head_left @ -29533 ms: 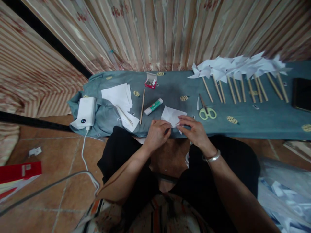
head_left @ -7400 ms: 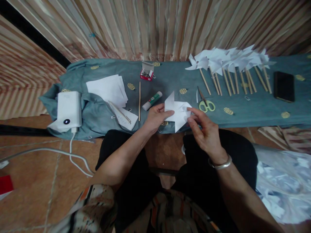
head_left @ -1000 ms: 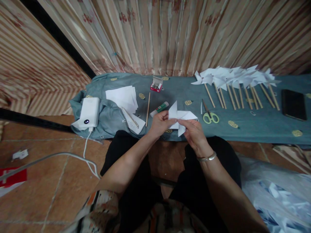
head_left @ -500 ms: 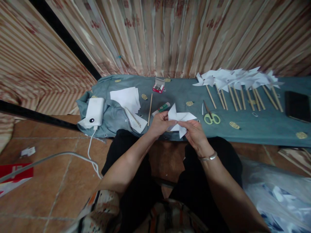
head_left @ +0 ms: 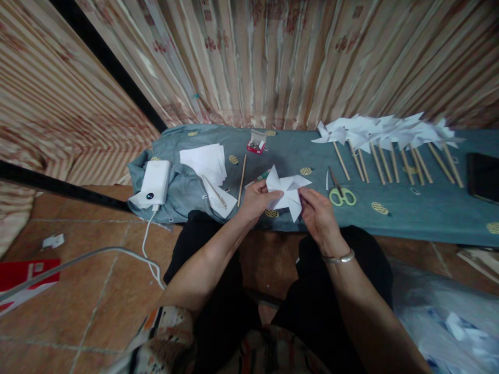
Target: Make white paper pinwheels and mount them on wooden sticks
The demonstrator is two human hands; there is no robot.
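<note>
A folded white paper pinwheel (head_left: 287, 191) is held over the near edge of the cloth-covered bench. My left hand (head_left: 258, 199) pinches it on its left side, thumb lying on the front near the middle. At its right edge, my right hand (head_left: 317, 210) has thumb and fingers closed on a paper blade. Behind my left hand lies a glue stick (head_left: 260, 177), partly covered. A bare wooden stick (head_left: 242, 180) rests to the left, and green-handled scissors (head_left: 341, 194) lie right of my right hand.
Finished pinwheels (head_left: 370, 130) on sticks lie in a row at the back right, near a dark flat case (head_left: 483, 176). A small red box (head_left: 256, 142) of metal pins, paper sheets (head_left: 205, 160), a pen (head_left: 213, 190) and a white power bank (head_left: 155, 182) with a cable occupy the left.
My right fingers have moved from the pinwheel's centre out to its right edge, and its folded centre now shows. The whole view has shifted slightly.
</note>
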